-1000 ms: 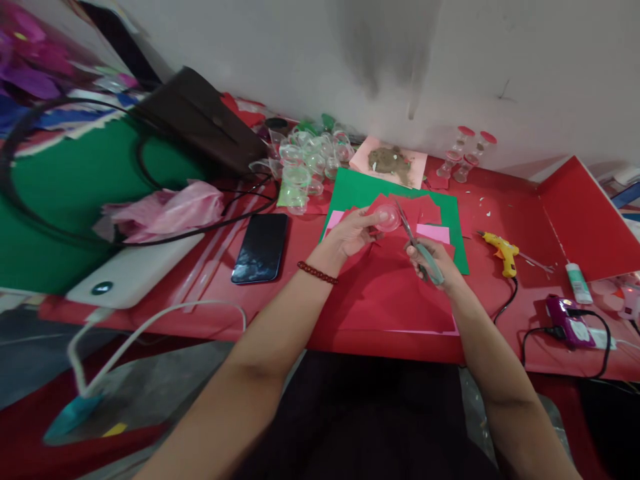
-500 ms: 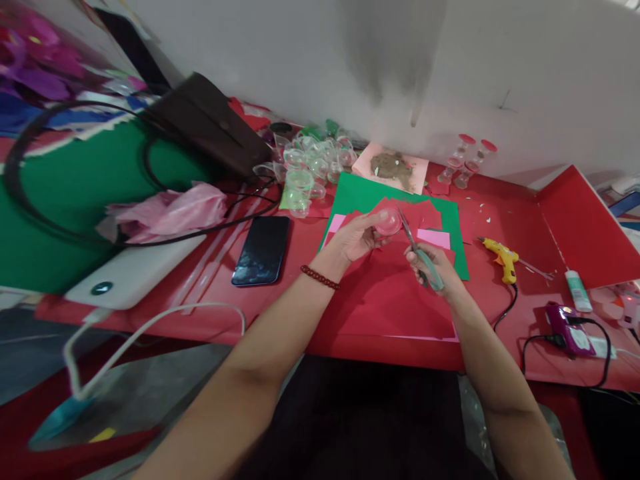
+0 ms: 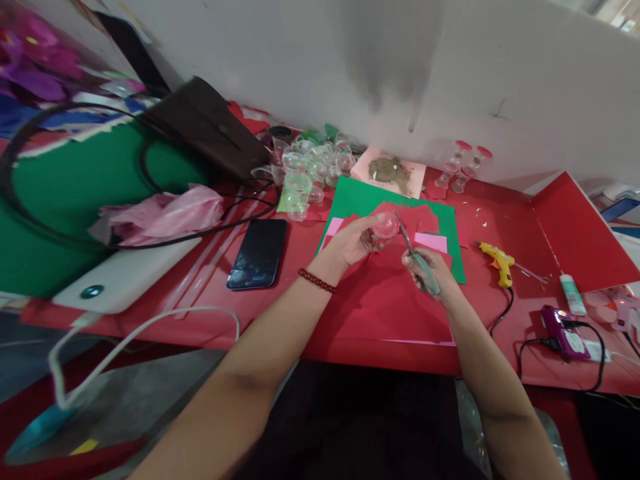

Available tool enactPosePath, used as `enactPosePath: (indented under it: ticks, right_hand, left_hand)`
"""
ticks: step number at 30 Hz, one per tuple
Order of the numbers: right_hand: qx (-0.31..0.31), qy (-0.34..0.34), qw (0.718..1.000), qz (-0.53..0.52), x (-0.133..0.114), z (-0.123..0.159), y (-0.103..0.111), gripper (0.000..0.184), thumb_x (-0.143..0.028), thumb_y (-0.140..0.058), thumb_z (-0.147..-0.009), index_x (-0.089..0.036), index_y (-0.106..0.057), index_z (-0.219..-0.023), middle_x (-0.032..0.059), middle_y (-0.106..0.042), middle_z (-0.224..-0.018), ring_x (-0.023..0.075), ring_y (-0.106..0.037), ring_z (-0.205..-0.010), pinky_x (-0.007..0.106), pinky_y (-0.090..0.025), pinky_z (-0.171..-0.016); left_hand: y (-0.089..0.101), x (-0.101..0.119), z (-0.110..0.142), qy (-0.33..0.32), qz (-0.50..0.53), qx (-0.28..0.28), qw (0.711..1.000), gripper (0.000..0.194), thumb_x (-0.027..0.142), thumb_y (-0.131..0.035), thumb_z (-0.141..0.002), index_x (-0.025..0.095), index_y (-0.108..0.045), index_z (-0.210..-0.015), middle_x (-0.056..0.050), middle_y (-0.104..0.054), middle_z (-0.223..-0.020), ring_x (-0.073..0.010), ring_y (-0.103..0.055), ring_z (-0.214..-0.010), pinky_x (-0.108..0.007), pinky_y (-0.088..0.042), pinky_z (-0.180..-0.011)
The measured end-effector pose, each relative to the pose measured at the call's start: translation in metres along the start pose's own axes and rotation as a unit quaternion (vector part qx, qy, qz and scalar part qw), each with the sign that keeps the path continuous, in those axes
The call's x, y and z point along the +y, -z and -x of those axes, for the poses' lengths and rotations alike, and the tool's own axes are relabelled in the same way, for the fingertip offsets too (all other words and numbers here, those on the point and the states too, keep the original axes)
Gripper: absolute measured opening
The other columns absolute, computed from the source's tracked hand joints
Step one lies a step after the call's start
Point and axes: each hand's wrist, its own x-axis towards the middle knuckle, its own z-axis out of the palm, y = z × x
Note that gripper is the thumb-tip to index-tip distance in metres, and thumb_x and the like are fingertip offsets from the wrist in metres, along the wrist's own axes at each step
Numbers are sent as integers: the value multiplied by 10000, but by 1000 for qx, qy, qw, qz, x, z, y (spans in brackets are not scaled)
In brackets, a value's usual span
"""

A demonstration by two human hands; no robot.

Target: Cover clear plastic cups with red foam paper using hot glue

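Observation:
My left hand (image 3: 356, 241) is closed around a small clear plastic cup (image 3: 385, 225), tilted so its round face shows. Scissors (image 3: 424, 270) with grey-green handles are in my right hand (image 3: 430, 268), fingers wrapped round the grips. Their blades point away from me and lie at the cup's right edge; whether they touch it I cannot tell. Beneath both hands are red paper sheets (image 3: 385, 303), with red scraps and pink pieces on a green sheet (image 3: 345, 197).
A phone (image 3: 257, 253) and a white power bank (image 3: 125, 277) lie left. Clear plastic cups (image 3: 315, 163) cluster at the back. Two red-capped cup stacks (image 3: 463, 167) stand by the wall. To the right are a yellow glue gun (image 3: 500, 261), a bottle (image 3: 573, 295) and a purple power adapter (image 3: 565, 333).
The view has shifted slightly. Both hands keep nearly the same pose, with the scissors still beside the cup's edge.

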Motion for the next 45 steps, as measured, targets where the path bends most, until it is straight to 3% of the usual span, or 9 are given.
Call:
enactPosePath:
  ticks: [6, 10, 17, 22, 29, 45]
  right_hand:
    - [6, -9, 1000, 7, -1, 0, -1, 609, -673, -946, -549, -230, -645, -838, -114, -489, -469, 82, -463, -365, 196, -359, -345]
    - [6, -18, 1000, 11, -3, 2, -2, 613, -677, -945, -544, -229, -645, -837, -115, -492, -462, 79, -460, -359, 193, -353, -339]
    - [16, -26, 999, 23, -4, 4, -4, 649, -719, -942, -536, -230, -653, -849, -103, -505, -465, 86, -449, -369, 210, -316, -337]
    - [39, 36, 999, -8, -5, 5, -1, 687, -788, -912, -578, -239, -631, -882, -103, -506, -551, 71, -423, -447, 218, -339, -414]
    - [-9, 34, 999, -8, -1, 3, 4, 705, -814, -896, -601, -252, -639, -939, -78, -536, -665, 98, -486, -567, 245, -405, -514]
    - [-29, 21, 999, -12, 5, 0, -1, 677, -801, -900, -622, -254, -610, -896, -99, -515, -570, 83, -464, -438, 236, -356, -410]
  left_hand:
    - [-6, 2, 4, 4, 46, 26, 999, 67, 134, -785, -851, 149, -755, -909, -34, -799, -804, -169, -753, -713, -320, -661, -736]
    - [-10, 2, 5, 1, 59, 37, 998, 50, 107, -729, -890, 133, -749, -852, -41, -786, -767, -173, -746, -707, -318, -653, -715]
    - [-4, 1, 1, -6, 48, 9, 999, 30, 116, -769, -873, 135, -750, -885, -36, -790, -784, -151, -722, -683, -291, -644, -695]
    - [1, -1, 0, -19, 60, 4, 998, 78, 134, -805, -853, 138, -754, -912, -45, -809, -854, -163, -757, -772, -281, -640, -697]
    - [2, -2, 0, -1, 25, -17, 1000, 156, 193, -885, -800, 155, -758, -882, -30, -778, -809, -156, -714, -713, -280, -600, -624]
    - [7, -4, -1, 5, -29, -39, 999, 205, 230, -924, -763, 159, -735, -801, -30, -754, -781, -156, -697, -731, -296, -616, -694]
